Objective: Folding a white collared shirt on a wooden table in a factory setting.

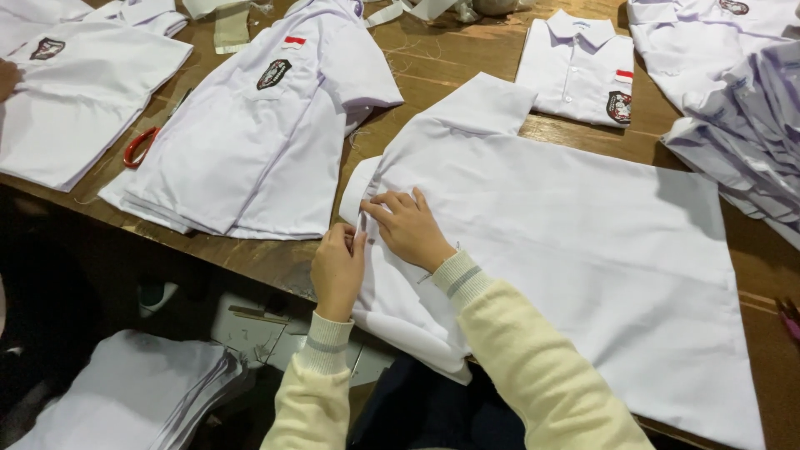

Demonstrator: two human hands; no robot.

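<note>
White cotton shirt (567, 225) lies face-down on the wooden table (275, 258); left hand (337, 271) pinches its fold, right hand (410, 227) presses flat.

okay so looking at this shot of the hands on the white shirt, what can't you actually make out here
Head view only:
- Shirt collar: under the right hand and left hand.
- Scissors: blades hidden beneath the shirt stack.
- Pink tool: cut off by the right edge.
- Chest badges: too small to read.
</note>
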